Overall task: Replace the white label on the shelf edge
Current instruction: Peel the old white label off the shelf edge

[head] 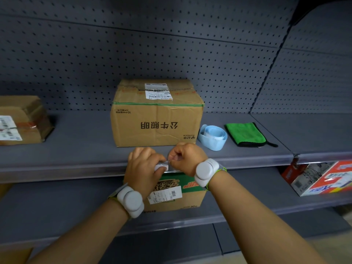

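Observation:
A small white label (161,166) sits at the grey shelf edge (66,169), just below the big cardboard box. My left hand (142,168) grips the label, its fingers curled over it. My right hand (185,158) is right beside it, with thumb and fingertips pinching the label's right end. Both hands touch at the shelf edge and hide most of the label. A loose roll of light blue label backing strip (213,137) lies on the shelf to the right of the box.
A big cardboard box (156,119) stands on the shelf right behind my hands. Another box (21,121) is at the far left. A green cloth (245,134) lies right of the roll. Below, a green-topped carton (182,195) and a red-white box (323,178) sit on the lower shelf.

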A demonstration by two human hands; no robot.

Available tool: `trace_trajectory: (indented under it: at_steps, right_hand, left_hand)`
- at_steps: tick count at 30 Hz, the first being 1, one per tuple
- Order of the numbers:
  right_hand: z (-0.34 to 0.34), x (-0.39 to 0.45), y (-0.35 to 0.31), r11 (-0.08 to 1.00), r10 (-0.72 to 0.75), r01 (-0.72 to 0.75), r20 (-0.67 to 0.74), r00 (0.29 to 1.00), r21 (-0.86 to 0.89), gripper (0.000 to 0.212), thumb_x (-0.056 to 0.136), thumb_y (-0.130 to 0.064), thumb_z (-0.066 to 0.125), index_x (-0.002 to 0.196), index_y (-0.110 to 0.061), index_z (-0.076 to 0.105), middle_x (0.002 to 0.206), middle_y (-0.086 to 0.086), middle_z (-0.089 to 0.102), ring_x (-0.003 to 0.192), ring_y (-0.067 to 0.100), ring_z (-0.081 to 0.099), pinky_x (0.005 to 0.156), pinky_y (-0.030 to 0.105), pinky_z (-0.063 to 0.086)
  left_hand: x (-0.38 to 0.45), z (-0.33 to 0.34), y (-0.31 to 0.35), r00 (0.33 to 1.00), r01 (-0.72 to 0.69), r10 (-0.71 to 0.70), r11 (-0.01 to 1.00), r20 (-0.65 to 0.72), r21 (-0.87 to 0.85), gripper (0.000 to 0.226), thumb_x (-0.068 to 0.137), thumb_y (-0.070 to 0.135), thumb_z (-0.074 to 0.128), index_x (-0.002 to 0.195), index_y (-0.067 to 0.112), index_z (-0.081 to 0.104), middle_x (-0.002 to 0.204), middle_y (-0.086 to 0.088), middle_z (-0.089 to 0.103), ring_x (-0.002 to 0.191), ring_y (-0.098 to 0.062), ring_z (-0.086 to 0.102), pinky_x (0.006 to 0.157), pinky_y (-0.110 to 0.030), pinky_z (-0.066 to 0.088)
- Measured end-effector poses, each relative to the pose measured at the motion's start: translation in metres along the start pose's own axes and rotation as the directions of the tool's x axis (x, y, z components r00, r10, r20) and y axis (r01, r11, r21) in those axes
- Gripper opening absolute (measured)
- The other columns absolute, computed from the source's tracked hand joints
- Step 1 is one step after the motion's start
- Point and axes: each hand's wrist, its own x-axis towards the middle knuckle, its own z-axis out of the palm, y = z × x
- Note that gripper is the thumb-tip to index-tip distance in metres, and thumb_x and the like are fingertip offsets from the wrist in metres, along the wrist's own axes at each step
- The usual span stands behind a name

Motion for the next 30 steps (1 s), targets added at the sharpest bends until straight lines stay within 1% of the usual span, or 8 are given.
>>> trace_trajectory:
  at_steps: [5,9,13,19,24,25,27,30]
  right_hand:
    - [0.001,0.0,0.0,1.0,0.011,-0.011,-0.011,1.0,-0.013,0.007,0.075,-0.017,0.068,0.079,-0.022,0.071,0.08,-0.01,0.059,0.073,0.015,0.06,0.068,0.034,0.052]
    - [0.004,0.001,0.0,1.0,0.018,-0.018,-0.014,1.0,-0.022,0.01,0.074,-0.013,0.065,0.079,-0.02,0.071,0.084,-0.005,0.064,0.074,0.018,0.061,0.069,0.035,0.053]
    - [0.006,0.001,0.0,0.999,0.019,-0.019,-0.021,1.0,-0.028,0.01,0.073,-0.013,0.065,0.078,-0.02,0.071,0.085,-0.003,0.065,0.073,0.02,0.061,0.069,0.037,0.053]
    - [0.005,0.001,0.0,0.999,0.021,-0.021,-0.016,1.0,-0.029,0.01,0.075,-0.013,0.065,0.08,-0.019,0.071,0.087,-0.003,0.066,0.076,0.02,0.062,0.069,0.036,0.053]
    - [0.003,0.0,-0.002,1.0,0.016,-0.016,-0.033,0.999,-0.024,0.006,0.076,-0.017,0.065,0.077,-0.02,0.07,0.085,-0.004,0.065,0.073,0.018,0.06,0.067,0.035,0.052]
    - [0.003,0.0,-0.002,1.0,0.021,-0.022,-0.04,0.999,-0.018,0.003,0.076,-0.021,0.067,0.075,-0.019,0.069,0.084,-0.004,0.066,0.072,0.017,0.06,0.067,0.035,0.052]
    - [0.004,0.0,-0.003,0.999,0.04,-0.041,-0.036,0.999,-0.008,0.01,0.076,-0.029,0.07,0.075,-0.02,0.069,0.083,-0.004,0.066,0.072,0.016,0.06,0.067,0.034,0.053]
    - [0.003,0.001,-0.004,0.999,0.041,-0.042,-0.038,0.998,-0.017,0.013,0.075,-0.033,0.072,0.076,-0.021,0.069,0.083,-0.003,0.066,0.073,0.016,0.061,0.068,0.036,0.053]
  left_hand:
    - [0.0,0.003,-0.002,0.998,-0.033,0.032,0.999,-0.054,-0.021,0.01,0.072,0.031,0.065,0.071,0.022,0.069,0.073,0.003,0.051,0.082,-0.017,0.039,0.074,-0.025,0.024]
    - [-0.002,0.006,-0.004,0.995,-0.051,0.049,0.998,-0.091,-0.021,0.008,0.071,0.025,0.068,0.065,0.02,0.067,0.07,0.002,0.051,0.08,-0.018,0.039,0.072,-0.03,0.028]
    - [-0.003,0.007,-0.005,0.994,-0.071,0.069,0.997,-0.089,-0.022,0.007,0.071,0.022,0.069,0.064,0.02,0.066,0.069,0.002,0.052,0.079,-0.019,0.039,0.071,-0.031,0.026]
    - [-0.008,0.006,-0.008,0.99,-0.124,0.124,0.992,-0.061,-0.005,0.007,0.07,0.017,0.072,0.066,0.02,0.067,0.072,0.0,0.055,0.08,-0.021,0.041,0.071,-0.032,0.027]
    - [-0.012,0.003,-0.013,0.981,-0.176,0.172,0.984,-0.087,-0.032,0.003,0.071,0.017,0.073,0.072,0.02,0.071,0.075,0.0,0.058,0.083,-0.02,0.043,0.075,-0.028,0.024]
    - [-0.012,0.002,-0.012,0.981,-0.175,0.171,0.984,-0.091,-0.04,0.003,0.072,0.017,0.073,0.072,0.02,0.071,0.075,0.0,0.058,0.083,-0.02,0.044,0.075,-0.028,0.024]
    - [-0.012,0.003,-0.011,0.983,-0.163,0.158,0.985,-0.097,-0.049,0.002,0.075,0.019,0.07,0.073,0.02,0.071,0.075,0.001,0.058,0.082,-0.02,0.044,0.073,-0.03,0.028]
    - [-0.01,0.003,-0.01,0.99,-0.117,0.114,0.992,-0.077,-0.041,0.008,0.077,0.024,0.063,0.082,0.023,0.07,0.077,0.001,0.058,0.083,-0.02,0.043,0.073,-0.033,0.031]
